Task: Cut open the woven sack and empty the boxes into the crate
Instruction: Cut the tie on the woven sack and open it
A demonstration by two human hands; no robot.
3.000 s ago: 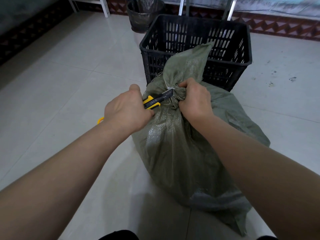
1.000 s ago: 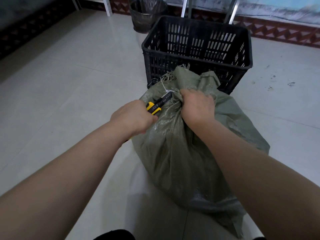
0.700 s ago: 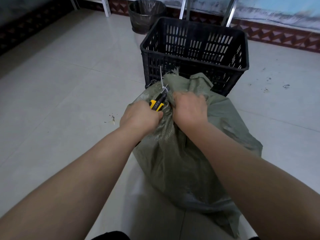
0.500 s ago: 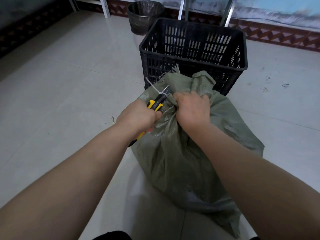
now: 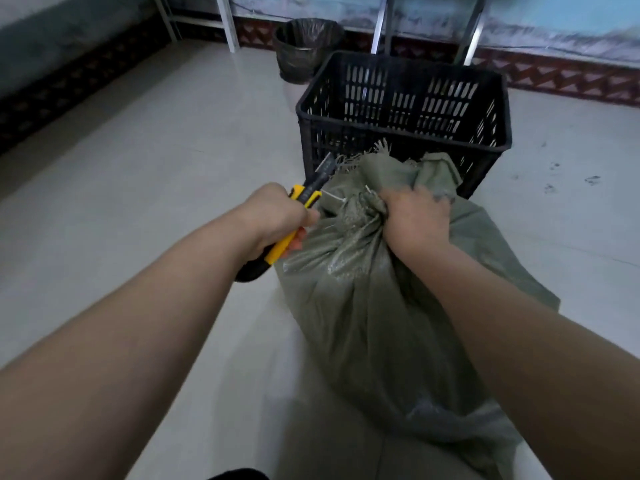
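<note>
A full green woven sack (image 5: pixel 381 306) stands on the tiled floor in front of me. My right hand (image 5: pixel 414 221) grips its bunched neck, where a white tie (image 5: pixel 334 196) sticks out. My left hand (image 5: pixel 273 216) grips a yellow and black utility knife (image 5: pixel 304 194) just left of the neck, its blade out and pointing up and to the right, clear of the fabric. A black slatted plastic crate (image 5: pixel 401 112) stands right behind the sack and looks empty. The boxes are hidden inside the sack.
A bin lined with a dark bag (image 5: pixel 304 46) stands behind the crate on the left. White and metal frame legs (image 5: pixel 379 22) rise along the back wall. Open tiled floor (image 5: pixel 138 188) lies to the left and right of the sack.
The knife has drawn back to the left, away from the sack's neck, and its blade now points up in the air. The sack's loose top has sagged. My right hand keeps its hold.
</note>
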